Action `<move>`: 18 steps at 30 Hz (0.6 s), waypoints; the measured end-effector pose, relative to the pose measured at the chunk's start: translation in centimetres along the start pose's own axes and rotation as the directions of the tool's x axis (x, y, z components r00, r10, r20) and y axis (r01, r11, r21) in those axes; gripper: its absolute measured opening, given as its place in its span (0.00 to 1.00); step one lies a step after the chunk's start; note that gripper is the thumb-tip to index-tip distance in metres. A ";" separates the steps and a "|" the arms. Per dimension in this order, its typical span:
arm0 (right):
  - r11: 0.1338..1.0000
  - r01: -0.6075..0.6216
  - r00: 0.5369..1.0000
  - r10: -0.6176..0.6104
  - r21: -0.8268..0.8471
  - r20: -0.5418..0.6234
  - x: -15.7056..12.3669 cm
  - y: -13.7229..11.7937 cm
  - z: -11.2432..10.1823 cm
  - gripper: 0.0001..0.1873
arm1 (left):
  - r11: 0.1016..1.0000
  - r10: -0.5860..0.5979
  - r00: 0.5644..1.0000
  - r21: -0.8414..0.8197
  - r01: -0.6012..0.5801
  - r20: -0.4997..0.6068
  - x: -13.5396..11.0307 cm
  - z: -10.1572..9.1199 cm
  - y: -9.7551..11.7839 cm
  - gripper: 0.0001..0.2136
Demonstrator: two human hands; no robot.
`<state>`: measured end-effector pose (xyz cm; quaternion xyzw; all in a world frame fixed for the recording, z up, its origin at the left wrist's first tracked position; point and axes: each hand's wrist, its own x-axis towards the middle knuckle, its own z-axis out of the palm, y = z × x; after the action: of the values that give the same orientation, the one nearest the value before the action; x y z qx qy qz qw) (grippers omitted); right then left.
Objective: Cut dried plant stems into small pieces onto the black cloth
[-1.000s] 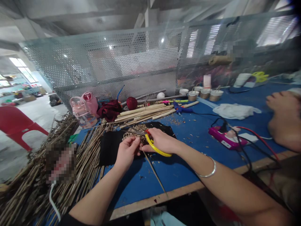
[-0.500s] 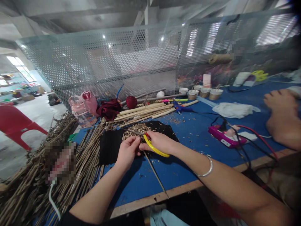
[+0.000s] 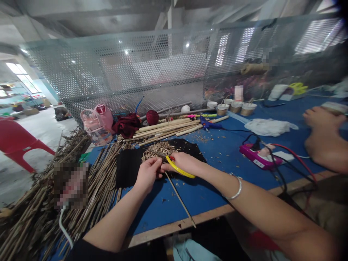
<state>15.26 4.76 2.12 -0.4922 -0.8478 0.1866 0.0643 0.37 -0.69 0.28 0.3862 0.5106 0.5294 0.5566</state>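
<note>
In my right hand [image 3: 186,165] is a pair of scissors with yellow handles [image 3: 181,172], its blades pointing left over a pile of short cut stem pieces [image 3: 160,148]. My left hand [image 3: 146,174] is closed in a pinch close to the blades, at the upper end of a thin dry stick [image 3: 179,199]. That stick slants down from between my hands, past the table's near edge. Fingers hide its tip and the exact cutting spot. Under the pile lies a black cloth [image 3: 126,170].
Long dry stems [image 3: 100,181] heap up at left. Behind the cloth are pale peeled sticks [image 3: 163,128], a blue glue gun [image 3: 208,124] and a pink bottle [image 3: 99,125]. A purple power strip [image 3: 259,157] with cables sits at right, near another person's arm [image 3: 326,141].
My hands stay almost in place, with the scissors and stick held the same way. The view has shifted slightly. The other person's hand at right has moved a little.
</note>
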 end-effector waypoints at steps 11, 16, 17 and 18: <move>0.994 0.007 0.999 -0.012 -0.107 -0.050 0.2 0.5 -0.5 0.33 | 0.999 0.047 0.999 0.020 -0.047 -0.017 0.1 -0.1 0.1 0.15; 0.989 0.039 0.997 -0.049 -0.145 -0.064 -0.4 0.3 -0.4 0.36 | 0.994 0.111 0.993 0.008 -0.111 -0.024 0.1 -0.1 -0.1 0.16; 0.990 0.042 0.997 -0.051 -0.133 -0.065 -0.5 0.2 -0.4 0.37 | 0.993 0.115 0.993 0.002 -0.115 -0.024 0.1 -0.1 -0.1 0.17; 0.992 0.048 0.996 -0.056 -0.118 -0.068 -0.6 0.2 -0.3 0.37 | 0.993 0.114 0.993 -0.001 -0.114 -0.023 0.1 -0.1 -0.1 0.17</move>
<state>15.78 4.42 2.42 -0.4792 -0.8670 0.1176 0.0703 0.33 -0.61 0.11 0.4081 0.4935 0.5653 0.5200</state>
